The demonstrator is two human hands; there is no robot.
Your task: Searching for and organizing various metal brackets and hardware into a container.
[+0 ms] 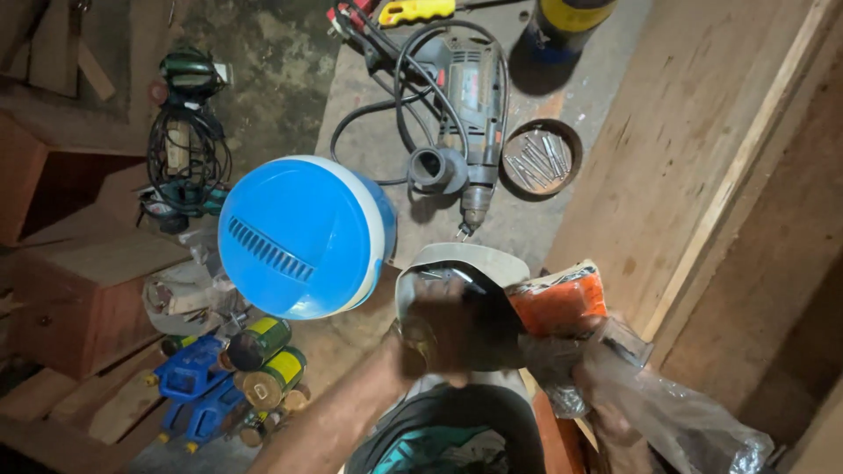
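Observation:
My left hand (pixel 443 338) reaches into a white open container (pixel 465 261) at the lower middle, its fingers curled and blurred over dark contents; whether it holds anything is hidden. My right hand (pixel 606 386) grips a crumpled clear plastic bag (pixel 676 412) at the lower right, together with an orange packet (pixel 559 300) that lies against the container's right side. Below my hands a dark round bucket (pixel 457 430) holds cloth or bags.
A blue and white round lid (pixel 303 235) lies left of the container. A corded electric drill (pixel 470 105) and a round tin of nails (pixel 540 158) rest beyond. Wooden boards (pixel 694 158) rise on the right. Cans (pixel 272 360), blue fittings (pixel 193 377) and coiled cables (pixel 184 149) crowd the left.

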